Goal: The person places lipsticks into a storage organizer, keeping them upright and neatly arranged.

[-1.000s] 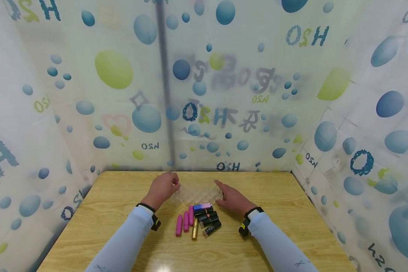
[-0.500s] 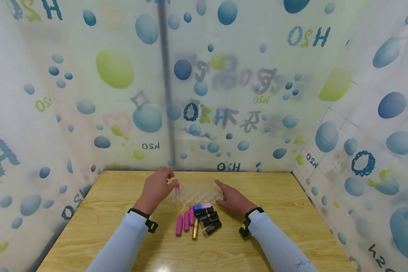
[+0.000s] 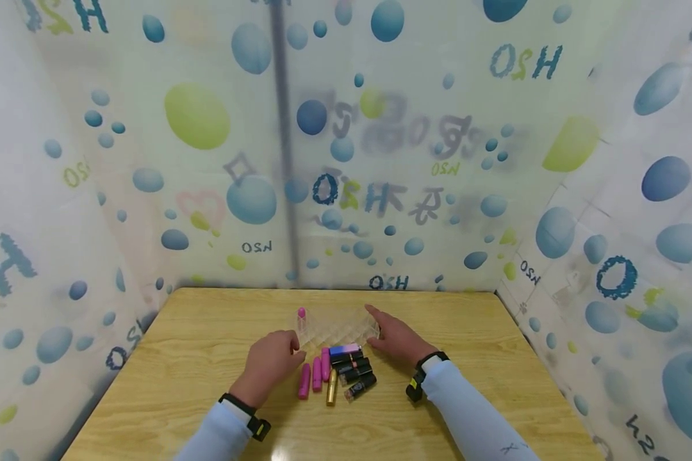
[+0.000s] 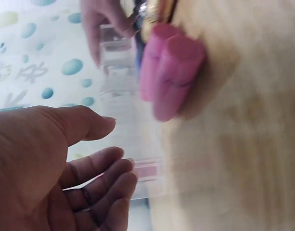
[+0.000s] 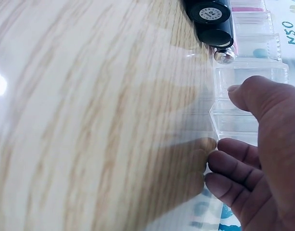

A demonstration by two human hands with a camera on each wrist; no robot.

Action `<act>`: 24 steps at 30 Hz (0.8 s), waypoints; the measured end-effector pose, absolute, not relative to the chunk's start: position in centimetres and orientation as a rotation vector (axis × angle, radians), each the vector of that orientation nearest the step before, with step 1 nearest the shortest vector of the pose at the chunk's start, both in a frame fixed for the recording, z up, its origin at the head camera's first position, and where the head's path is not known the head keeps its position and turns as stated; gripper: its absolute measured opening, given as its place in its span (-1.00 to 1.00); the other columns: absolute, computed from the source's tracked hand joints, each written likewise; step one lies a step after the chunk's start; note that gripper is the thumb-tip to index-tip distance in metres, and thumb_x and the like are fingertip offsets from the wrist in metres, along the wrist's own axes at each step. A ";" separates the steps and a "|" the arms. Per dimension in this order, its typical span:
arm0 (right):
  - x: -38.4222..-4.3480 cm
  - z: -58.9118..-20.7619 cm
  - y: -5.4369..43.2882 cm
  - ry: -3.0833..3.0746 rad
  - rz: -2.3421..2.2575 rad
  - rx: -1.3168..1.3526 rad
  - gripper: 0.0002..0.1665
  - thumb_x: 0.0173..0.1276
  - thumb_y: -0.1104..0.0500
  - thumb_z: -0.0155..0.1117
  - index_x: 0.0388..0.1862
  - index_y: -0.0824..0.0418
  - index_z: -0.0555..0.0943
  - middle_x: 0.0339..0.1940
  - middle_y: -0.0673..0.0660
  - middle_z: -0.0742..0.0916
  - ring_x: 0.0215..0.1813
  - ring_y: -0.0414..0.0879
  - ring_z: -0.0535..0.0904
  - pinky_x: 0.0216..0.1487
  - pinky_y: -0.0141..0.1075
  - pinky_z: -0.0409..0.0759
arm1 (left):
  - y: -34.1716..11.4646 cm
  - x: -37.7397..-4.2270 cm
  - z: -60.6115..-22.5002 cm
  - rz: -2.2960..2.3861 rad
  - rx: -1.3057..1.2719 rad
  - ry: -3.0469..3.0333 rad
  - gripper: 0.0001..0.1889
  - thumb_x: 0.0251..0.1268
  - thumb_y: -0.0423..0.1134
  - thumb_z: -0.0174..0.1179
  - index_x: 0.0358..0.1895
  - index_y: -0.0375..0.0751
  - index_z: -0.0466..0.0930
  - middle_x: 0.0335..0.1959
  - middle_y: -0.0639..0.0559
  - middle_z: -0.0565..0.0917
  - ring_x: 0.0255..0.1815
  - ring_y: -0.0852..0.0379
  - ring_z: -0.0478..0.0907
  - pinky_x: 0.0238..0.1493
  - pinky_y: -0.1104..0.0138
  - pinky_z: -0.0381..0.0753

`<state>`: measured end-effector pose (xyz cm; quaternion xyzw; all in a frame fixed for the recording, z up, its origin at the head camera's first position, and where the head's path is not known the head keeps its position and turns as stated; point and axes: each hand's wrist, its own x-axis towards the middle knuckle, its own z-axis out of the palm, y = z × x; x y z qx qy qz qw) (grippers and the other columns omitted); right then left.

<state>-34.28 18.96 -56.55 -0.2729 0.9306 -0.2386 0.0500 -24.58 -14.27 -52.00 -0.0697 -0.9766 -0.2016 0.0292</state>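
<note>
A clear lipstick organizer (image 3: 337, 328) stands toward the back of the table, with one pink lipstick tube (image 3: 302, 313) upright in its left end. My right hand (image 3: 400, 337) holds the organizer's right end, thumb at the front and fingers round the end. Relaxed and holding nothing, my left hand (image 3: 269, 363) hovers just left of the loose pink lipstick tubes (image 3: 304, 381). In the left wrist view two of these pink tubes (image 4: 178, 77) lie beyond the fingertips. Beside them are a gold lipstick tube (image 3: 331, 388), several black tubes (image 3: 360, 387) and a blue-and-pink tube (image 3: 345, 350).
The wooden table (image 3: 467, 384) ends at a patterned curtain (image 3: 346, 128) behind and at both sides. The loose tubes lie close together directly in front of the organizer.
My left hand has let go of the pink lipstick tube in the organizer's left end and moved back toward the loose pink tubes. My right hand has stayed on the organizer.
</note>
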 end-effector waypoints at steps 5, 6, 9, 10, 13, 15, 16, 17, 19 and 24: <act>-34.1 -56.5 18.8 2.820 -0.732 -0.821 0.03 0.65 0.00 0.42 0.87 0.06 0.08 0.71 0.22 0.46 0.57 0.14 0.54 0.54 0.09 0.51 | -13.6 -24.1 -53.0 -0.670 -0.104 -3.116 -0.71 0.40 -0.03 0.53 -0.11 -0.16 0.73 -0.37 0.05 0.62 -0.38 0.08 0.53 -0.33 0.16 0.60; -34.1 -56.4 18.8 2.821 -0.730 -0.817 0.03 0.65 0.00 0.42 0.87 0.05 0.08 0.71 0.21 0.46 0.58 0.14 0.52 0.55 0.08 0.50 | -13.5 -24.0 -53.1 -0.679 -0.086 -3.129 -0.70 0.40 -0.02 0.53 -0.11 -0.16 0.73 -0.37 0.05 0.62 -0.38 0.07 0.53 -0.33 0.16 0.59; -34.1 -56.4 18.9 2.821 -0.736 -0.812 0.02 0.65 0.00 0.41 0.87 0.04 0.08 0.72 0.20 0.45 0.61 0.14 0.50 0.56 0.08 0.48 | -13.0 -23.7 -53.3 -0.688 -0.054 -3.142 -0.71 0.37 -0.01 0.52 -0.18 -0.14 0.71 -0.41 0.05 0.61 -0.42 0.06 0.52 -0.38 0.18 0.55; -34.1 -56.4 19.0 2.823 -0.736 -0.816 0.01 0.66 0.00 0.41 0.87 0.04 0.09 0.72 0.20 0.45 0.62 0.14 0.49 0.57 0.09 0.48 | -12.9 -23.6 -53.4 -0.692 -0.050 -3.140 -0.71 0.36 -0.01 0.52 -0.22 -0.13 0.69 -0.43 0.06 0.59 -0.45 0.07 0.51 -0.40 0.19 0.52; -34.2 -56.4 19.0 2.825 -0.745 -0.825 0.01 0.66 0.01 0.41 0.87 0.05 0.09 0.73 0.21 0.44 0.65 0.16 0.45 0.58 0.11 0.45 | -12.6 -23.4 -53.9 -0.694 -0.075 -3.108 -0.69 0.33 -0.01 0.52 -0.34 -0.09 0.60 -0.49 0.08 0.55 -0.50 0.08 0.48 -0.47 0.20 0.43; -34.2 -56.4 19.1 2.824 -0.751 -0.831 0.00 0.66 0.01 0.41 0.87 0.06 0.09 0.73 0.21 0.44 0.65 0.17 0.44 0.59 0.12 0.45 | -12.4 -23.2 -54.1 -0.697 -0.088 -3.089 -0.65 0.33 0.00 0.52 -0.39 -0.06 0.56 -0.52 0.09 0.53 -0.52 0.08 0.46 -0.48 0.21 0.40; -34.2 -56.4 19.1 2.822 -0.755 -0.831 0.00 0.66 0.01 0.41 0.86 0.06 0.10 0.73 0.22 0.44 0.65 0.17 0.44 0.59 0.12 0.44 | -12.4 -23.2 -54.2 -0.696 -0.098 -3.080 -0.64 0.34 0.00 0.52 -0.41 -0.06 0.54 -0.53 0.10 0.53 -0.53 0.09 0.45 -0.48 0.21 0.39; -34.2 -56.4 19.0 2.821 -0.758 -0.828 0.00 0.66 0.01 0.40 0.86 0.05 0.10 0.73 0.21 0.44 0.66 0.18 0.43 0.59 0.12 0.44 | -12.3 -23.1 -54.3 -0.691 -0.106 -3.072 -0.63 0.34 0.01 0.53 -0.42 -0.05 0.53 -0.53 0.10 0.52 -0.53 0.09 0.45 -0.49 0.21 0.39; -34.2 -56.4 19.0 2.819 -0.759 -0.824 -0.01 0.66 0.00 0.40 0.86 0.05 0.11 0.73 0.21 0.44 0.66 0.18 0.44 0.59 0.12 0.43 | -12.3 -23.1 -54.4 -0.681 -0.118 -3.067 -0.62 0.34 0.01 0.53 -0.43 -0.04 0.52 -0.54 0.11 0.51 -0.54 0.10 0.44 -0.50 0.21 0.39; -34.2 -56.4 19.0 2.818 -0.765 -0.828 0.00 0.65 0.00 0.42 0.86 0.05 0.11 0.73 0.22 0.44 0.65 0.18 0.44 0.59 0.13 0.43 | -12.3 -23.1 -54.3 -0.691 -0.121 -3.082 -0.66 0.35 -0.04 0.50 -0.41 -0.05 0.53 -0.54 0.10 0.52 -0.53 0.10 0.44 -0.49 0.22 0.39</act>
